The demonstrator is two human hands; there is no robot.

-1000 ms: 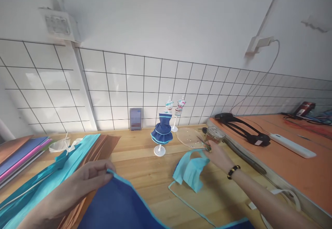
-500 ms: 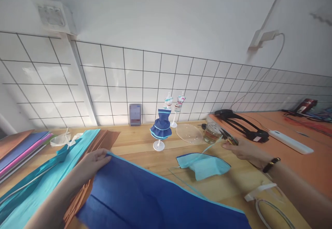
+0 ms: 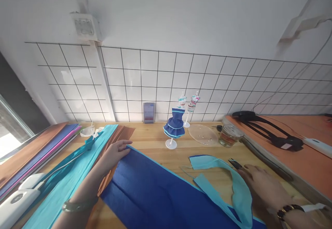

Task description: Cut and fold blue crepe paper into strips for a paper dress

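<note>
My left hand pinches the upper left corner of a large dark blue sheet with a light blue edging, which lies across the table. At right, my right hand is low over the wood, its fingers partly bent around a small black tool; its kind is too blurred to name. A light blue strip, dark blue on its other side, curls past those fingers and over the sheet's right part. Beyond stands a small dark blue tiered dress on a white stand.
Two small dressed stands are behind it. A clear round plate and a glass jar stand at right, near a black strap-like device on the orange surface. Teal and brown sheets lie left, beside a white device.
My view has swung left. My right hand with the black tool has come down from near the jar to the table, and the light blue strip now curls out beside it.
</note>
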